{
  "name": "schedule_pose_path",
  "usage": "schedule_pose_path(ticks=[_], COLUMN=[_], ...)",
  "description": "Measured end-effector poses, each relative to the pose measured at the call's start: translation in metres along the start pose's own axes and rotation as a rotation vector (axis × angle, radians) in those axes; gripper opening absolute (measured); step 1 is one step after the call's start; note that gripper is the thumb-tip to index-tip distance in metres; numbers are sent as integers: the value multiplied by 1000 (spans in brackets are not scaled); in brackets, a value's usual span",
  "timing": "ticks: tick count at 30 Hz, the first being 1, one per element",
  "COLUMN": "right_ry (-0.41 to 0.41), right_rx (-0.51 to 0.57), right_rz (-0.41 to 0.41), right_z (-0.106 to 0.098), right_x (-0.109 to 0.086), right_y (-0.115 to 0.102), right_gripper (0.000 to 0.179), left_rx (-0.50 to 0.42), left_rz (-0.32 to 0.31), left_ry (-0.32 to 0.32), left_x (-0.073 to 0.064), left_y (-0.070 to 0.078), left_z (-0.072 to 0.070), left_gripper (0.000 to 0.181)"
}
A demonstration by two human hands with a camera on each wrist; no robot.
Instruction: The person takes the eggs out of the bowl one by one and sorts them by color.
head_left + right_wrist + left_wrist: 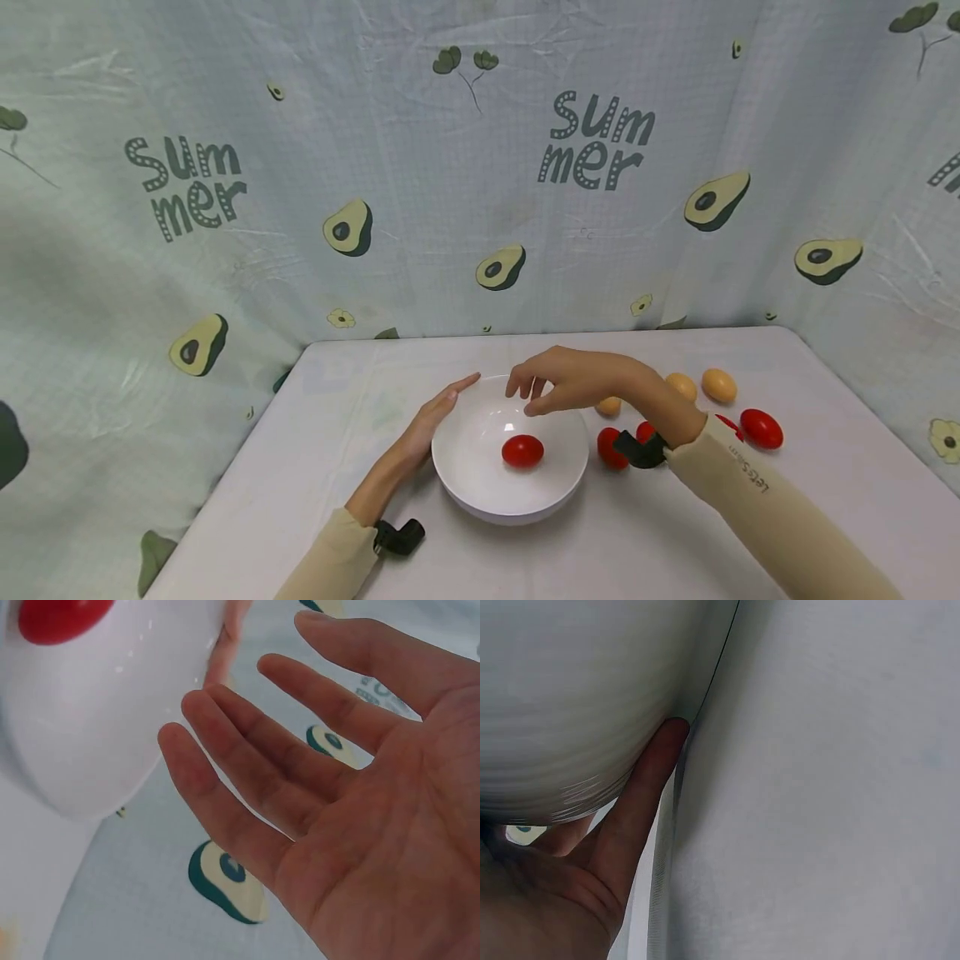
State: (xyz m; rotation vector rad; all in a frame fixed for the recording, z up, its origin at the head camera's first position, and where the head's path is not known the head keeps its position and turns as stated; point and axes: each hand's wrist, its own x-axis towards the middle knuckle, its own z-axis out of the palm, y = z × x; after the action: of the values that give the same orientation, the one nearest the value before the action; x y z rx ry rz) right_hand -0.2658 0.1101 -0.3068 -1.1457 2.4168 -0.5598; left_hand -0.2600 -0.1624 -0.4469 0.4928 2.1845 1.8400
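Observation:
A white bowl stands on the table with one glossy red egg-shaped thing lying inside it. My left hand rests against the bowl's left side, fingers fairly straight along the outer wall; the left wrist view shows a finger touching the bowl's curved underside. Over the bowl's far right part hovers my right hand, palm down and holding nothing. Its fingers are spread and slightly bent in the right wrist view, apart from the red thing.
Right of the bowl, partly behind my right forearm, lie several red egg-shaped things and several orange-yellow ones. The white table ends at a printed curtain behind it.

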Motion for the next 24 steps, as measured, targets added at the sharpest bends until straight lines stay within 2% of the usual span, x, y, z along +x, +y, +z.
schedule_pose_path(ticks=[9, 18, 24], right_ry=[-146, -266, -300], right_rx=[-22, 28, 33], right_rz=[96, 319, 398], right_z=[12, 20, 27], right_x=[31, 54, 67], right_y=[-7, -8, -5], right_gripper=[33, 37, 36], left_rx=[-23, -41, -49], left_rz=[6, -10, -42], left_ry=[-31, -76, -105], left_x=[0, 0, -1], left_y=[1, 3, 4], left_z=[-3, -5, -7], left_gripper=[53, 54, 55])
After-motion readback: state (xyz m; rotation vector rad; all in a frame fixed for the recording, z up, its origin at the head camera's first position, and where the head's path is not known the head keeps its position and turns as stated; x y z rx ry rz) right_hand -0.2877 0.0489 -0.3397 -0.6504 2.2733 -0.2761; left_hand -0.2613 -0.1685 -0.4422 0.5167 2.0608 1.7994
